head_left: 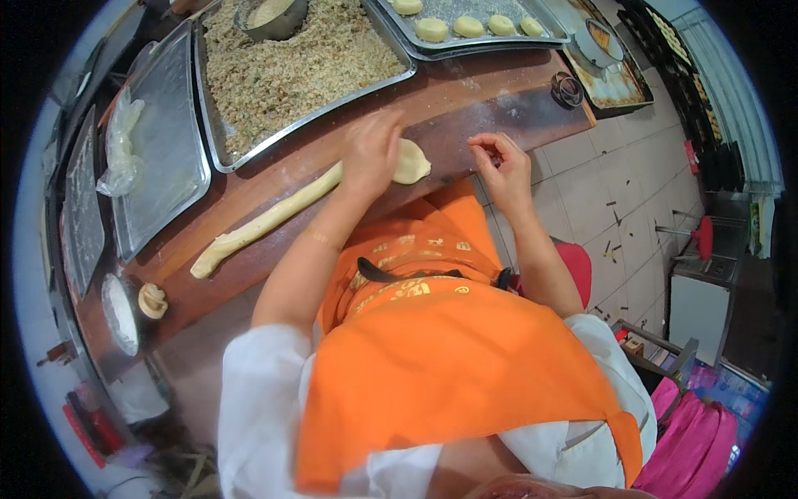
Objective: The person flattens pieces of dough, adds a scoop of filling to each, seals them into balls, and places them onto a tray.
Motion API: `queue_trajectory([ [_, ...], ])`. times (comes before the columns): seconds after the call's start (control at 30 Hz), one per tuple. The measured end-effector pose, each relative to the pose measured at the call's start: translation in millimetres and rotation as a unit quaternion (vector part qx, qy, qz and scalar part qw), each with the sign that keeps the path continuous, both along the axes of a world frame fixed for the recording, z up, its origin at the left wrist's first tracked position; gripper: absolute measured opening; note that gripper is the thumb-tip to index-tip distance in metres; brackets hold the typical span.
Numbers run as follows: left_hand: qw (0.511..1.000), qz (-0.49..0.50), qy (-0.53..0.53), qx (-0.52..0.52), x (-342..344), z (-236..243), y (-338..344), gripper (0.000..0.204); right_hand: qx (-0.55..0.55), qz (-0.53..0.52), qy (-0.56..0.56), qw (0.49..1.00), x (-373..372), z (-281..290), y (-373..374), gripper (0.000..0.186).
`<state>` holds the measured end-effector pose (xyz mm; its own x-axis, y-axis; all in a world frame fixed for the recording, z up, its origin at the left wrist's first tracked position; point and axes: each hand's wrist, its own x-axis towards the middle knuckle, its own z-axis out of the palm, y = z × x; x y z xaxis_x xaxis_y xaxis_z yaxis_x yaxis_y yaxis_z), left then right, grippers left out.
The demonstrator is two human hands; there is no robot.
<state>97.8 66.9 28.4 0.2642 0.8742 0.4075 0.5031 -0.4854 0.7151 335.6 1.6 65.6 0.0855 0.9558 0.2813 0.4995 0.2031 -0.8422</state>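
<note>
A long pale dough rope (270, 218) lies slantwise along the front of the wooden table. At its right end a flattened dough round (411, 162) rests near the table edge. My left hand (371, 155) is over the dough between rope and round; motion blurs its fingers, and the dough beneath is hidden. Held up to the right of the round, apart from it, my right hand (504, 166) is empty, with its fingers loosely bent and a gap between thumb and fingers.
Beyond the rope stands a metal tray of crumbly filling (291, 71) with a metal bowl (273, 18) in it. Another tray (465, 41) bears several dough rounds. Ring cutters (567, 89) sit at the right table end. Left are an oily tray (170, 158), plastic bag (123, 145) and flour bowl (120, 314).
</note>
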Motion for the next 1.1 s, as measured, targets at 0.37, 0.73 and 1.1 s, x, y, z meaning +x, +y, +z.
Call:
queue_trajectory([
  [0.37, 0.99, 0.066, 0.127, 0.011, -71.1, 12.1, -50.9, 0.025, -0.011, 0.193, -0.071, 0.979, -104.4, 9.9, 32.0, 0.027],
  [0.73, 0.983, 0.097, 0.153, 0.024, -61.8, 10.1, -55.0, 0.024, 0.067, 0.232, -0.164, 0.956, -151.7, -7.1, 36.7, 0.023],
  [1.1, 0.938, 0.158, 0.295, 0.095, -51.6, -10.3, -57.7, 0.015, -0.151, 0.212, 0.007, 0.966, -124.4, -9.8, 33.3, 0.02],
])
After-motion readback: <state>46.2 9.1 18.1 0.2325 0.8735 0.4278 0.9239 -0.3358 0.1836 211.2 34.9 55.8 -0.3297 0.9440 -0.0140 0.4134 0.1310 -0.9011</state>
